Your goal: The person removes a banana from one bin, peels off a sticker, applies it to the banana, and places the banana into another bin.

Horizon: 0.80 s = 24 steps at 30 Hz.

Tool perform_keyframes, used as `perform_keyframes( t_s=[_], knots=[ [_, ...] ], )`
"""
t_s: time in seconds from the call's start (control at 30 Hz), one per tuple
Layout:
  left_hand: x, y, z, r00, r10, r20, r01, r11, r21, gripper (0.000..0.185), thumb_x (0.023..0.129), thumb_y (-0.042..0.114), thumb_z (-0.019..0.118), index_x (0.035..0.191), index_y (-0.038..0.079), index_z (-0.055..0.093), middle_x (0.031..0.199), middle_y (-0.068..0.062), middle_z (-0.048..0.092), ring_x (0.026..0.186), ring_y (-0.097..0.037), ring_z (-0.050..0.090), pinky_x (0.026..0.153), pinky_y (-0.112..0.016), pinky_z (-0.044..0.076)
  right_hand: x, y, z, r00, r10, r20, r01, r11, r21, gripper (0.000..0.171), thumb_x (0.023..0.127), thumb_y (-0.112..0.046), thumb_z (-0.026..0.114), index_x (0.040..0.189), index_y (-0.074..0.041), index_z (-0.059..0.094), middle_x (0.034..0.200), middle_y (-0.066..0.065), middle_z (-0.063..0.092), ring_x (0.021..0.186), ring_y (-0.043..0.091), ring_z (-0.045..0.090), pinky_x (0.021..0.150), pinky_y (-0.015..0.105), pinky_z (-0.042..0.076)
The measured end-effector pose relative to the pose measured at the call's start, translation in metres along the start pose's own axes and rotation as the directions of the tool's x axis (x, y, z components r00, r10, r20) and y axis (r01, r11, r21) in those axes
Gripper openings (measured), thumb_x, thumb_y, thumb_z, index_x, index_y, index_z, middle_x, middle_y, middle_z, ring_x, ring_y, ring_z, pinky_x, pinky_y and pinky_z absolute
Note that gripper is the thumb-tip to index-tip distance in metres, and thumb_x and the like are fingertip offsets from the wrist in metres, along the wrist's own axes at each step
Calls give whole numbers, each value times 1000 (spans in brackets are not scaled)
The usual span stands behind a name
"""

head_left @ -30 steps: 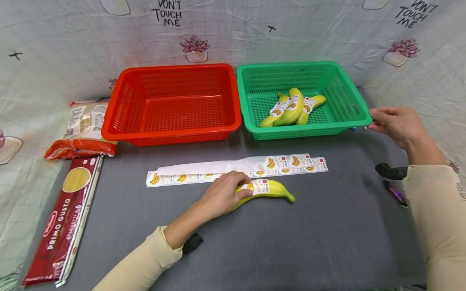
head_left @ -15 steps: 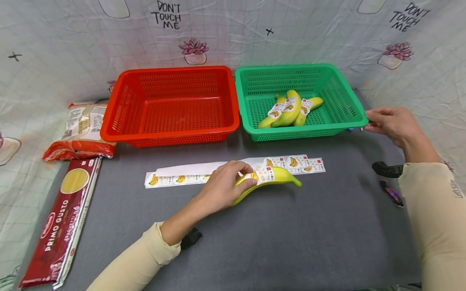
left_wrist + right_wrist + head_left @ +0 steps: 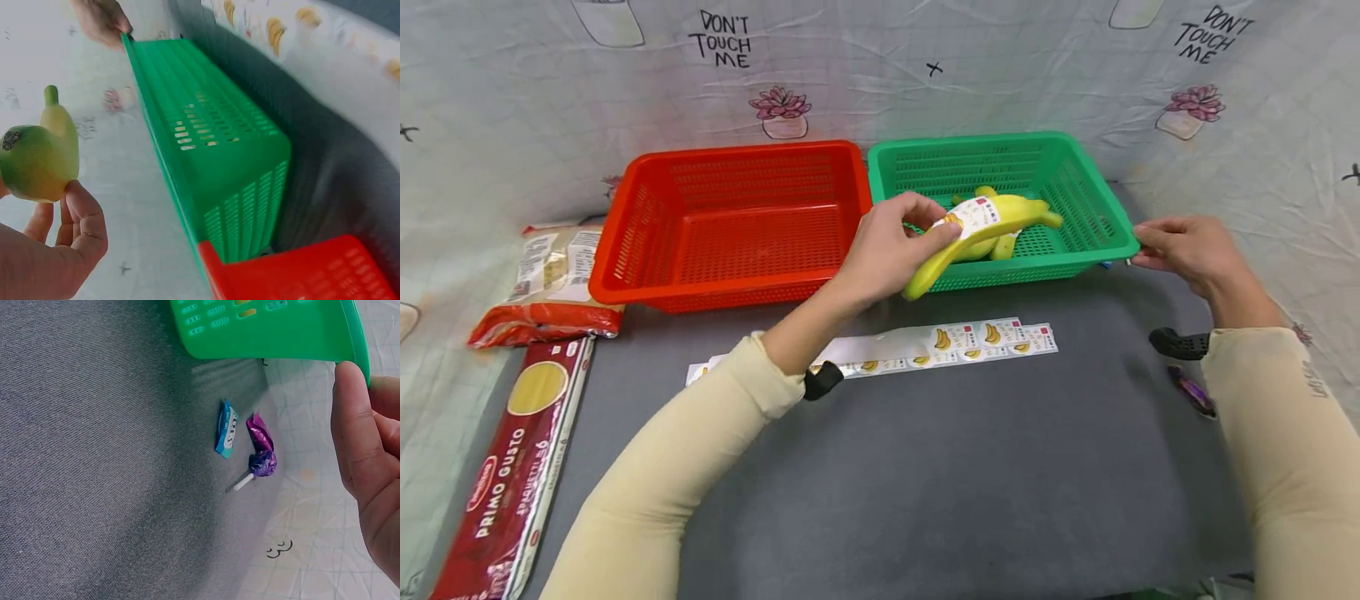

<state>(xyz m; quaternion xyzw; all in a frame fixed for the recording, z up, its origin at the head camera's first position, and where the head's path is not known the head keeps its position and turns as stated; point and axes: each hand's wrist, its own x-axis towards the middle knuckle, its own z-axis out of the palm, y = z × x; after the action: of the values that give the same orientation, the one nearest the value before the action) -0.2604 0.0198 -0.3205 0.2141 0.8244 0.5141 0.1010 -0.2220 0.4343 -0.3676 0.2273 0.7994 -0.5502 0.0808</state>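
Since a second ago we are lifting the banana [image 3: 977,229] off the grey mat, our left hand [image 3: 887,250] gripping it over the green basket's [image 3: 1097,196] near rim, at 12 o'clock from the sticker strip [image 3: 970,342]. Our right hand [image 3: 1187,250] is pinching the basket's corner at 3 o'clock. Only the right wrist view is showing us a purple lollipop [image 3: 259,459] and blue wrapper [image 3: 226,428] beneath that corner.

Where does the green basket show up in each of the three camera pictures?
Head: green basket upper right of centre, beside the red basket.
Left wrist: fills the middle, seen from outside.
Right wrist: only its corner, top edge.
Shared landmark: the right hand on its rim.
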Motion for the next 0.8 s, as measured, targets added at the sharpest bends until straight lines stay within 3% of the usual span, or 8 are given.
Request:
perform_keyframes(
  t_s=[0.17, 0.33, 0.47, 0.53, 0.6, 0.8],
  knots=[
    [55, 5, 26, 992, -122, -21, 123, 992, 13, 30, 98, 37, 67, 115, 12, 66, 116, -3, 66, 100, -14, 61, 78, -24, 51, -1, -1, 1, 1000, -9, -27, 9, 1000, -3, 16, 98, -31, 65, 83, -33, 71, 79, -11, 69, 69, 3, 72, 66, 19, 59],
    [90, 3, 58, 975, -216, -55, 220, 972, 81, 31, 100, 38, 64, 119, 13, 64, 117, -2, 67, 92, -14, 60, 72, -24, 48, 1, -1, 5, 998, -32, -55, 29, 999, -44, 11, 100, -31, 63, 95, -25, 71, 78, -12, 68, 67, 1, 70, 65, 19, 58],
    [103, -6, 79, 968, -237, -87, 248, 959, 137, 36, 100, 39, 63, 123, 11, 63, 123, -3, 66, 94, -14, 63, 70, -23, 48, 4, 0, 11, 997, -41, -67, 36, 996, -77, 34, 101, -32, 62, 122, -6, 63, 78, -13, 67, 68, 1, 69, 66, 18, 58],
    [106, -12, 87, 964, -250, -91, 262, 953, 152, 37, 100, 39, 64, 124, 10, 62, 125, -4, 66, 94, -15, 65, 68, -22, 49, 4, 0, 13, 997, -35, -75, 30, 997, -68, 41, 101, -31, 62, 128, 0, 60, 79, -13, 67, 68, 1, 69, 66, 18, 58],
    [108, -17, 93, 960, -265, -89, 276, 949, 155, 39, 100, 39, 65, 124, 9, 61, 125, -6, 66, 93, -16, 66, 67, -23, 50, 4, 1, 13, 996, -38, -84, 34, 998, -58, 38, 102, -29, 61, 126, 0, 60, 78, -12, 67, 68, 1, 68, 66, 18, 58],
    [115, -28, 105, 955, -281, -100, 296, 932, 208, 41, 98, 41, 68, 121, 8, 63, 120, -6, 67, 95, -19, 62, 75, -27, 49, -1, 5, 3, 993, -58, -99, 58, 998, -2, 11, 101, -26, 62, 102, -18, 70, 78, -11, 69, 68, 3, 69, 66, 18, 59]
  ],
)
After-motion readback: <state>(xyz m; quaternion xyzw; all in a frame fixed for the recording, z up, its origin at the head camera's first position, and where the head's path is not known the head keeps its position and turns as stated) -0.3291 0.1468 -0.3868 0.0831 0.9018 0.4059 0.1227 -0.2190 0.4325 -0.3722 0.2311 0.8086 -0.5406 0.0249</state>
